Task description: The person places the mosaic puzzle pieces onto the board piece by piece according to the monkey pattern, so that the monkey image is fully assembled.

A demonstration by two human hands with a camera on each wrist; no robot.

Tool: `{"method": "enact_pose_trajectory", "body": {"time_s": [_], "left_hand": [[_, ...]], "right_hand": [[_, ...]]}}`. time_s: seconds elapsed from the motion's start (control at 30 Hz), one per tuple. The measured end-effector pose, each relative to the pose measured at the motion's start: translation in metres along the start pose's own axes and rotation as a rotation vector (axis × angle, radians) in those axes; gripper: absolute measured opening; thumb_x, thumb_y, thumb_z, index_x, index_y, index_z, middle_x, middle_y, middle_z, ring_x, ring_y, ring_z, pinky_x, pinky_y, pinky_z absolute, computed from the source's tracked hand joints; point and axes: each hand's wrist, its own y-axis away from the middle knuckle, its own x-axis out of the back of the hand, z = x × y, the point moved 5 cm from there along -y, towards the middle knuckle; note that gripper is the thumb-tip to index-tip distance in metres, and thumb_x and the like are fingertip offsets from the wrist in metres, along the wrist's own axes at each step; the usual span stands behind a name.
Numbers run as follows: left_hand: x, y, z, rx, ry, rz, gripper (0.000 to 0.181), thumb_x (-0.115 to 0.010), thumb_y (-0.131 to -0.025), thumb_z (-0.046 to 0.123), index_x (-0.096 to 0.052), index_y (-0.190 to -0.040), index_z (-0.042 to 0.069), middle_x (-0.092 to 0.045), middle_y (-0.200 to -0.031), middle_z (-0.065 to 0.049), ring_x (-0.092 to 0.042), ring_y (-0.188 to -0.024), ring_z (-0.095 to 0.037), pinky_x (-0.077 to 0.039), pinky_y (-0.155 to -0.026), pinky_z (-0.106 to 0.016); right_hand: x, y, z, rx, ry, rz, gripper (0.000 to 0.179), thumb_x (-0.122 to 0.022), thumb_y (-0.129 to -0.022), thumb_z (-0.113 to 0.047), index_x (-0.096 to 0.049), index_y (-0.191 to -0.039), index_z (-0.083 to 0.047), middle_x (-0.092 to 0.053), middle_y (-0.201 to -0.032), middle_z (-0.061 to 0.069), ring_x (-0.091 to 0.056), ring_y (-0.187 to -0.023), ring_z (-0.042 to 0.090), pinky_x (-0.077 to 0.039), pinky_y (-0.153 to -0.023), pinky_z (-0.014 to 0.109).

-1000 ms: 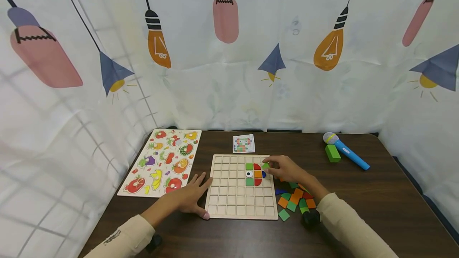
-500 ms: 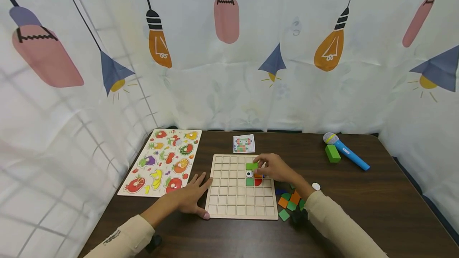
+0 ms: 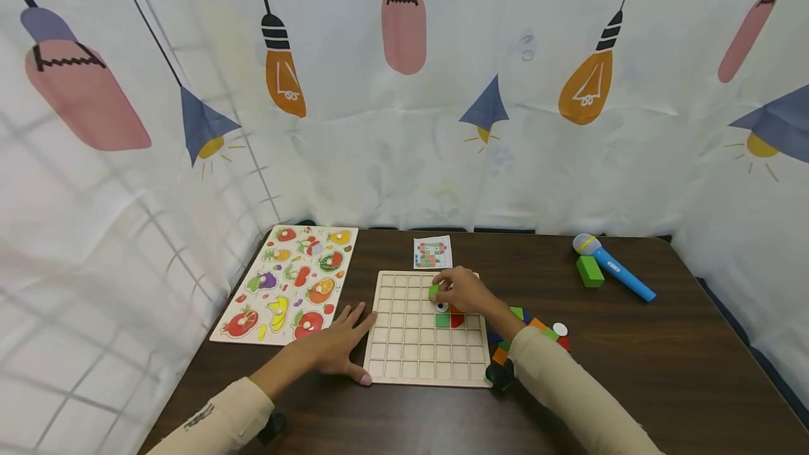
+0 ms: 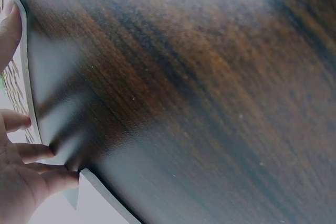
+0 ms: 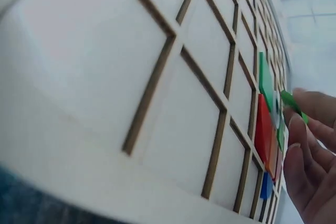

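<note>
Plainly, the counter (image 3: 619, 378) carries one grid board (image 3: 404, 351), one fruit board (image 3: 284, 286), one printed card (image 3: 432, 253), one toy microphone (image 3: 622, 276) and one green block (image 3: 590, 272). Of the pieces set in the grid board, the head view shows four at least in part: a green square (image 3: 442, 320), a red piece (image 3: 457, 321), an orange piece (image 3: 455, 309) and a white disc (image 3: 441, 308). The loose pieces (image 3: 537, 324) at its right lie partly hidden by the right sleeve (image 3: 556, 374), so their number cannot be told.

The right wrist view shows a blue piece (image 5: 266, 186) in the grid board, which the head view does not show. The left wrist view shows a pale board corner (image 4: 98, 203) just beside the left hand (image 3: 341, 346); whether the two touch, I cannot tell.

The right hand (image 3: 466, 291) pinches one small green tile (image 3: 433, 291) between thumb and fingers, over the far part of the grid board, just beyond the white disc. The left hand's fingers are spread straight along the grid board's left edge, thumb at its near corner, well apart from the tile.
</note>
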Motion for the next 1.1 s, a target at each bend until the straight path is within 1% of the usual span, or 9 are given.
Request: {"method": "enact_pose_trajectory", "body": {"time_s": [0.1,0.2,0.3,0.43,0.53,0.67,0.87,0.97,1.1], "left_hand": [[0.000,0.000,-0.001,0.001,0.002,-0.001,0.118,-0.078,-0.072,0.067,-0.021,-0.161,0.013,-0.012,-0.167,-0.023,-0.012,-0.151,-0.051,-0.034,-0.113,-0.062],[0.000,0.001,0.000,-0.004,0.004,0.003,0.118,-0.078,-0.072,0.067,-0.022,-0.161,0.012,-0.013,-0.166,-0.024,-0.012,-0.151,-0.052,-0.035,-0.113,-0.062],[0.000,0.002,0.001,0.000,0.012,0.005,0.118,-0.079,-0.072,0.066,-0.022,-0.161,0.013,-0.013,-0.166,-0.024,-0.012,-0.151,-0.051,-0.035,-0.113,-0.062],[0.000,0.002,0.002,0.006,0.032,0.003,0.118,-0.080,-0.072,0.064,-0.022,-0.161,0.014,-0.012,-0.167,-0.023,-0.011,-0.152,-0.050,-0.035,-0.113,-0.062],[0.000,0.002,0.002,0.009,0.036,0.001,0.118,-0.080,-0.072,0.064,-0.022,-0.161,0.014,-0.011,-0.167,-0.023,-0.011,-0.152,-0.049,-0.034,-0.113,-0.062],[-0.001,0.001,0.002,0.010,0.037,-0.003,0.117,-0.081,-0.072,0.063,-0.022,-0.161,0.013,-0.011,-0.167,-0.023,-0.010,-0.152,-0.050,-0.034,-0.113,-0.062],[-0.001,0.000,0.001,0.007,0.019,-0.006,0.118,-0.079,-0.072,0.065,-0.022,-0.161,0.013,-0.011,-0.167,-0.023,-0.010,-0.152,-0.050,-0.033,-0.113,-0.063],[-0.001,-0.001,0.000,0.012,0.007,-0.004,0.118,-0.079,-0.071,0.066,-0.022,-0.161,0.013,-0.012,-0.167,-0.023,-0.011,-0.152,-0.050,-0.034,-0.113,-0.062],[-0.001,0.000,0.000,0.020,0.009,-0.004,0.119,-0.079,-0.071,0.066,-0.022,-0.161,0.014,-0.012,-0.167,-0.023,-0.011,-0.152,-0.050,-0.034,-0.114,-0.062]], "right_hand": [[-0.004,-0.004,-0.001,-0.035,0.056,-0.001,0.025,-0.077,-0.090,-0.020,-0.073,-0.112,-0.009,-0.069,-0.087,-0.001,-0.059,-0.068,0.010,-0.047,-0.062,0.026],[-0.007,-0.007,-0.001,-0.046,0.106,0.008,0.024,-0.077,-0.090,-0.023,-0.075,-0.111,-0.013,-0.067,-0.083,-0.005,-0.055,-0.064,0.010,-0.044,-0.059,0.026],[-0.007,-0.008,-0.002,-0.029,0.134,0.020,0.025,-0.078,-0.089,-0.023,-0.075,-0.111,-0.013,-0.066,-0.082,-0.006,-0.054,-0.063,0.010,-0.043,-0.057,0.027],[-0.008,-0.008,-0.005,-0.034,0.148,0.020,0.025,-0.079,-0.088,-0.022,-0.076,-0.112,-0.014,-0.067,-0.082,-0.005,-0.058,-0.060,0.010,-0.045,-0.056,0.028],[-0.008,-0.009,-0.006,-0.051,0.166,0.013,0.025,-0.078,-0.089,-0.023,-0.076,-0.113,-0.016,-0.067,-0.083,-0.004,-0.060,-0.062,0.009,-0.047,-0.058,0.028],[-0.005,-0.010,-0.005,-0.030,0.202,0.018,0.024,-0.076,-0.091,-0.026,-0.076,-0.113,-0.016,-0.070,-0.088,-0.003,-0.059,-0.068,0.008,-0.047,-0.059,0.028],[0.013,-0.006,0.005,0.049,0.154,0.022,0.026,-0.067,-0.098,-0.028,-0.073,-0.116,-0.011,-0.071,-0.096,0.004,-0.056,-0.061,0.011,-0.045,-0.055,0.027],[0.029,0.003,0.011,0.084,0.147,0.024,0.026,-0.065,-0.099,-0.027,-0.072,-0.116,-0.009,-0.069,-0.096,0.004,-0.055,-0.063,0.010,-0.047,-0.058,0.027],[0.050,0.020,0.023,0.077,0.176,0.037,0.026,-0.069,-0.097,-0.026,-0.072,-0.115,-0.008,-0.067,-0.092,0.001,-0.055,-0.070,0.011,-0.049,-0.063,0.027]]}}
